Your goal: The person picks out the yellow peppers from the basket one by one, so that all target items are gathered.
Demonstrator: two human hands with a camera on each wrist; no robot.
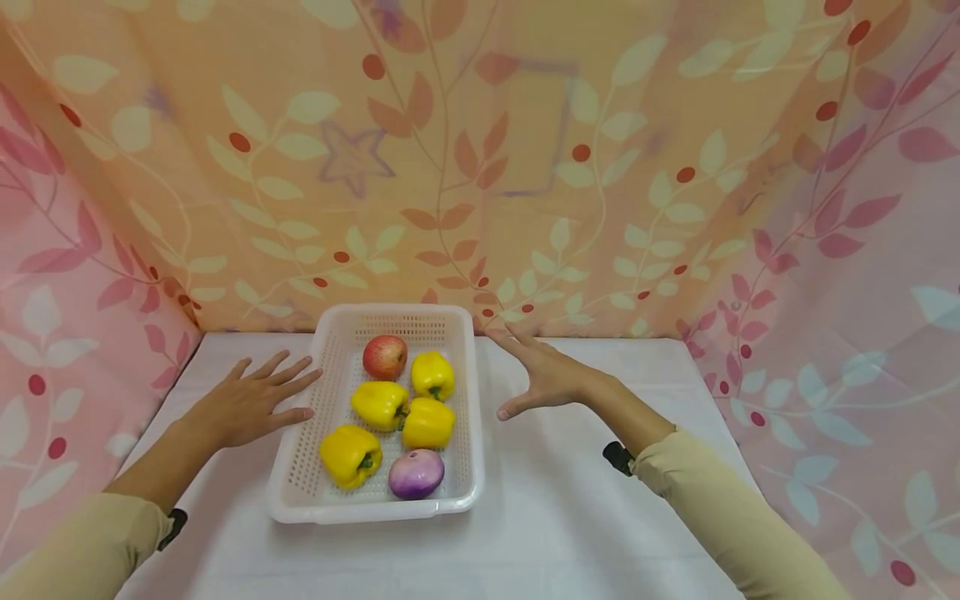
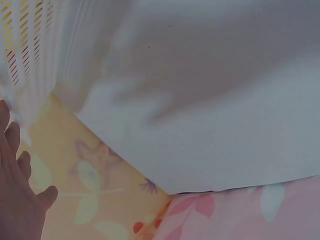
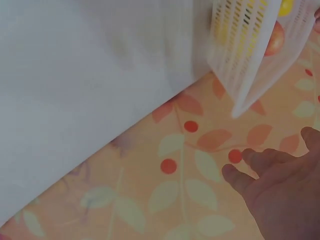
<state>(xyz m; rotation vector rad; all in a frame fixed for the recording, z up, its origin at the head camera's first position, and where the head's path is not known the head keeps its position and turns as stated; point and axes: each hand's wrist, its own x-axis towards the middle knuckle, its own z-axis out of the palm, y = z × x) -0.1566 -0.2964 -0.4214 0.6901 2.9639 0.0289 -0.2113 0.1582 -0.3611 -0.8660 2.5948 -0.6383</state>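
A white plastic basket (image 1: pixel 378 515) with slotted walls stands on the table in the head view. Inside it lie a red apple (image 1: pixel 385 357), several yellow bell peppers (image 1: pixel 350 456) and a rounded purple-and-white vegetable (image 1: pixel 416 474). My left hand (image 1: pixel 255 402) is spread beside the basket's left wall, its fingertips right at the rim. To the right of the basket, my right hand (image 1: pixel 551 373) hovers with thumb and fingers wide apart, holding nothing. The right wrist view shows this hand (image 3: pixel 285 185) with the basket's corner (image 3: pixel 240 100) and the apple (image 3: pixel 275 39) beyond it.
White cloth (image 1: pixel 600 500) covers the table. A patterned orange curtain (image 1: pixel 465 167) rises behind its back edge, with pink patterned curtains (image 1: pixel 847 250) along both sides. Dark wrist straps (image 1: pixel 618 458) sit by the beige sleeves (image 1: pixel 720 508).
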